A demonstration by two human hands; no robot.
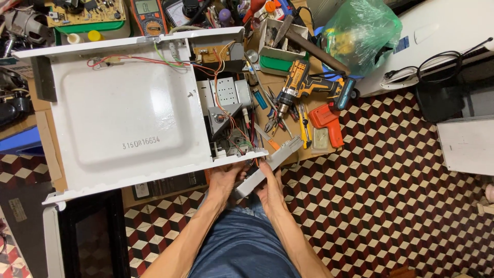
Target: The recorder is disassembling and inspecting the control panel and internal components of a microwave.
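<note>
Checkered floor below, cluttered bench above, green bag [360, 33] top right. Both hands, left [224, 180] and right [268, 188], grasp a grey panel [267, 166] at the white casing [123, 113].

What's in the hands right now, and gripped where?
Both hands hold a long grey panel at its near end: left hand on its left edge, right hand on its right edge.

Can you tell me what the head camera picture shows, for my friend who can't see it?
Two bare hands, the left hand and right hand, hold a long grey panel at the edge of an opened white appliance casing showing coloured wires. A cordless drill lies beside it.
</note>
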